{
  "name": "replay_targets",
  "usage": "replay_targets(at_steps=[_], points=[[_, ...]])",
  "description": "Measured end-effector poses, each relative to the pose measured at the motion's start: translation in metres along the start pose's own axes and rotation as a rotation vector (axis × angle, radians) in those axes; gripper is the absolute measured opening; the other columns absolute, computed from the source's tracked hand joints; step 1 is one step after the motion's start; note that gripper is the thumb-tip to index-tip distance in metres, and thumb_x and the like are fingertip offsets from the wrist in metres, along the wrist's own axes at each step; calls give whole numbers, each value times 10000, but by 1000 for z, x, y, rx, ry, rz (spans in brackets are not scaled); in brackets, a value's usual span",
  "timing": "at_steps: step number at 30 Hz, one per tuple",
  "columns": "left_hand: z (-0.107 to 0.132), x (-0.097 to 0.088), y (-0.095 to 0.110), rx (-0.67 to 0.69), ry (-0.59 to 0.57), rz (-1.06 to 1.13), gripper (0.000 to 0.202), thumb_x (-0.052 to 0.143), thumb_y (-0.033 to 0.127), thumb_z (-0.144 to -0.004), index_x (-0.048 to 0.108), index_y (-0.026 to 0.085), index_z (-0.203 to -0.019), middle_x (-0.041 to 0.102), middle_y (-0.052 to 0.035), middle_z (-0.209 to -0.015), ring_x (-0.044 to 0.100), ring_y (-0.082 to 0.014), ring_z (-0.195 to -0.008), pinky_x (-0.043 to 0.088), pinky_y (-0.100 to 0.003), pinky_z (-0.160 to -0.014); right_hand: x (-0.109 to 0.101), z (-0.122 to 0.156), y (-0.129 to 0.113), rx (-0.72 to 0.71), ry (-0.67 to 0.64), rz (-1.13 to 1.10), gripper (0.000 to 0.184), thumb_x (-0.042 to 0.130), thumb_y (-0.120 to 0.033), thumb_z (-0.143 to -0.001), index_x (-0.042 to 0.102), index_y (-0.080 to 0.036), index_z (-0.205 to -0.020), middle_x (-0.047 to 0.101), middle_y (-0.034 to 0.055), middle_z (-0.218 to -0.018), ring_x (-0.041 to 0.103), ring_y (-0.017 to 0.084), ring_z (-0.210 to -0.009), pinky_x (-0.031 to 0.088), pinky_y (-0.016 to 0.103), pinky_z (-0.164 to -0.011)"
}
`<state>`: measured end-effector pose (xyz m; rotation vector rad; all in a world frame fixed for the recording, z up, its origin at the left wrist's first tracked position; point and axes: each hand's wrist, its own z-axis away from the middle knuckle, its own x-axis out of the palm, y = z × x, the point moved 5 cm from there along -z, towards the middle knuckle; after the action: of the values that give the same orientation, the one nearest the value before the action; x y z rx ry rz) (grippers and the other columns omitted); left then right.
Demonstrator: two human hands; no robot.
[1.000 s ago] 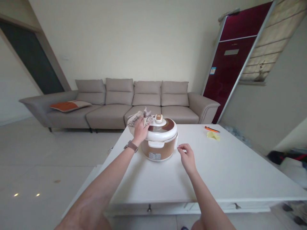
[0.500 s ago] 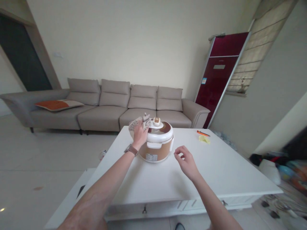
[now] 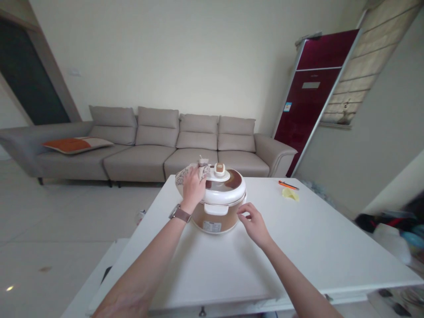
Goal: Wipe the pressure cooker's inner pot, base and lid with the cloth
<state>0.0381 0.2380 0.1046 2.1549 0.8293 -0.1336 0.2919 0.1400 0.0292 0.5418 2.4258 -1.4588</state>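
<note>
A white and brown rice cooker [image 3: 220,205] stands on the white table [image 3: 298,247], its lid closed with a small knob on top. My left hand [image 3: 193,189] presses a patterned cloth [image 3: 183,175] against the left side of the lid, fingers closed on the cloth. A watch sits on that wrist. My right hand [image 3: 253,223] is just right of the cooker's body, fingers apart and curled, fingertips close to or touching its side, holding nothing.
An orange pen-like tool [image 3: 288,185] and a yellow scrap [image 3: 290,194] lie at the table's far right. A grey sofa [image 3: 149,148] with an orange cushion stands behind. A dark red cabinet [image 3: 311,97] is at right; clutter lies on the floor right.
My right hand moved in from the open table toward the cooker's right side. My left hand stays on the lid with the cloth. The camera view shifted slightly.
</note>
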Motion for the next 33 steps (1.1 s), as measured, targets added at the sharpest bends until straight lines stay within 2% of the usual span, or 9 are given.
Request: replay_targets(at_steps=[4, 9, 12, 16, 18, 25, 27, 31, 33], points=[[10, 9, 20, 160, -93, -38, 454, 647, 235, -914, 671, 244, -1368, 642, -128, -1475, 373, -387, -1543, 86, -648, -1301, -3, 2, -3, 31, 7, -24, 113, 609, -276, -873, 693, -242, -806, 675, 48, -1010, 657, 210, -959, 535, 313, -735], [37, 8, 31, 241, -153, -28, 533, 658, 182, -881, 655, 271, -1406, 644, -112, -1476, 384, -367, -1543, 47, -607, -1317, 3, 10, 4, 28, -82, -6, 111, 599, -249, -865, 695, -244, -810, 681, 43, -998, 663, 199, -926, 536, 308, -719], [43, 4, 22, 273, -182, -10, 586, 667, 182, -864, 627, 255, -1444, 628, -102, -1500, 395, -347, -1539, 65, -569, -1326, 2, 14, 10, 57, -91, 7, 112, 592, -241, -855, 690, -240, -800, 685, 42, -991, 667, 201, -932, 529, 306, -713], [36, -5, -4, 160, -52, 40, 549, 599, 260, -940, 589, 209, -1487, 558, -123, -1571, 436, -315, -1515, 182, -519, -1317, -7, 19, 14, 90, -89, 25, 111, 592, -246, -848, 680, -235, -782, 688, 36, -980, 667, 195, -917, 515, 306, -720], [37, -5, -9, 141, -20, 56, 557, 590, 264, -945, 577, 191, -1498, 535, -134, -1590, 431, -318, -1517, 174, -523, -1319, -13, 21, 14, 92, -85, 24, 110, 596, -257, -852, 681, -237, -785, 689, 34, -968, 664, 195, -904, 511, 306, -715], [75, -4, 12, 319, -290, 69, 604, 658, 181, -852, 632, 278, -1448, 593, -54, -1545, 378, -324, -1552, 16, -554, -1331, -21, 25, 10, 81, -84, 11, 118, 607, -276, -861, 685, -239, -780, 692, 29, -930, 655, 192, -866, 511, 305, -706], [78, -9, 2, 262, -224, 120, 595, 661, 217, -872, 617, 269, -1463, 577, -62, -1561, 394, -314, -1544, 56, -532, -1336, -21, 26, 10, 84, -87, 3, 117, 613, -280, -854, 688, -239, -773, 692, 28, -922, 657, 193, -861, 508, 304, -699], [80, -13, -26, 57, 41, 204, 569, 618, 292, -943, 563, 211, -1504, 554, -123, -1572, 436, -296, -1518, 201, -469, -1323, -23, 30, 10, 104, -83, -14, 113, 620, -290, -841, 692, -242, -768, 684, 25, -900, 656, 196, -853, 499, 302, -678], [86, -8, -22, 87, 26, 184, 557, 617, 267, -938, 576, 209, -1491, 562, -132, -1560, 425, -308, -1524, 190, -484, -1324, -24, 32, 10, 121, -83, -17, 112, 624, -296, -835, 690, -242, -762, 680, 24, -893, 654, 198, -851, 498, 305, -679]])
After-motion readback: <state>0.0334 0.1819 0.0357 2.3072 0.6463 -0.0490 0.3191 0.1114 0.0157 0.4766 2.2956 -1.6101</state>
